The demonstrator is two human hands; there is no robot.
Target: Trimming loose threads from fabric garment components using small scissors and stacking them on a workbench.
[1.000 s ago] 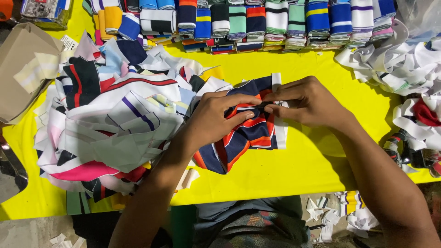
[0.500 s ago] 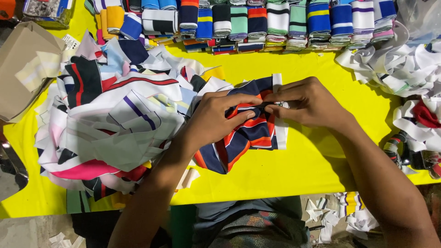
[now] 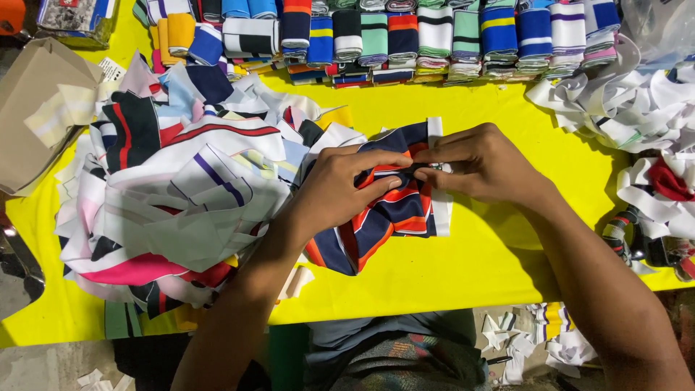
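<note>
Left hand [image 3: 344, 185] and right hand [image 3: 481, 163] both pinched shut on striped cloth [image 3: 387, 217], on yellow table [image 3: 478, 261], scrap pile [image 3: 181, 195] just left

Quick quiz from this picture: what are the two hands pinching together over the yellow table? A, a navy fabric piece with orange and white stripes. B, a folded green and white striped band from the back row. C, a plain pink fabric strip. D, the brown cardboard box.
A: both the left hand and the right hand grip the navy fabric piece with orange and white stripes, which lies on the yellow table.
</note>
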